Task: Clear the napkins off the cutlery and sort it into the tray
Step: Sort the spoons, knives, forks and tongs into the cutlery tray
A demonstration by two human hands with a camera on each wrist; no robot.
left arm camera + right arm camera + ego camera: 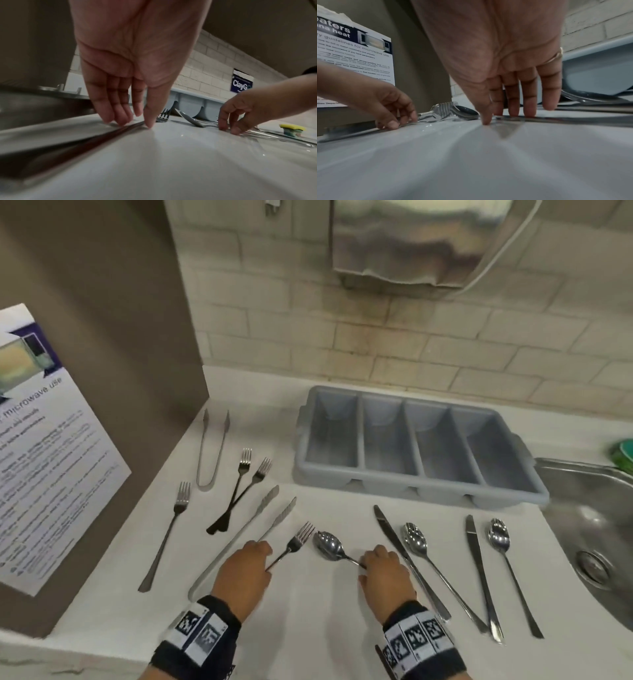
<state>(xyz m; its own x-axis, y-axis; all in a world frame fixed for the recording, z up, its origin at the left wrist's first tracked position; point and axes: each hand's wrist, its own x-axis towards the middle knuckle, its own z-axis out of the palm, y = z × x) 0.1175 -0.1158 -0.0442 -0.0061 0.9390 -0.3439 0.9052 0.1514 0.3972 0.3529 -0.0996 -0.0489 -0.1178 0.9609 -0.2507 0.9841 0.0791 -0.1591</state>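
**Q:** Both hands: what are yours doing?

**A:** Your left hand is low on the counter, its fingertips closing on the handle of a fork. The wrist view shows thumb and fingers pointing down at the handle; whether the pinch has closed, I cannot tell. Your right hand does the same on a spoon, thumb one side of the handle, fingers the other, touching the counter. Again, I cannot tell if it grips yet.

**Q:** Why the handles?

**A:** Flat steel on a flat top likely gives little to grab elsewhere; taking the thin handle lets you lift the end first.

**Q:** Where is the tray?

**A:** Your tray sits beyond the hands, against the tiled wall, four slots running away from you, all bare. No napkins show anywhere, so sorting looks like the step in hand.

**Q:** And the rest?

**A:** To your left lie long tongs, three more forks and small tongs. To your right lie two knives and two spoons, fanned with handles toward you. A sink is just right of those.
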